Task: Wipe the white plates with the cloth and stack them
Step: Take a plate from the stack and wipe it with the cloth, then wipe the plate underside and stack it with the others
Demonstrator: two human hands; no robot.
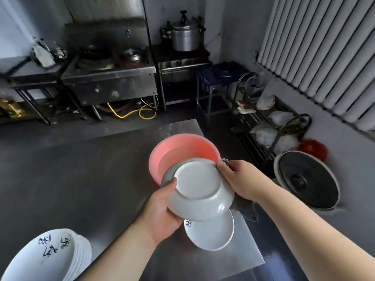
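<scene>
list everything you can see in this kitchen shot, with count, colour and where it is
held plate: one, white, underside up, in both hands over the steel table
lone plate: one, white with black writing, on the table under the held one
plate stack: one stack, white with black writing, bottom left
cloth: one, grey, under the right hand
basin: one, pink, on the table behind the plates
table: one, steel grey, centre
stove: one, steel, back left
pressure cooker: one, silver, back centre
hose: one, yellow, under the stove
fan: one, black, on the floor at right
left hand: grips the plate's near rim
right hand: holds cloth at the far rim
</scene>
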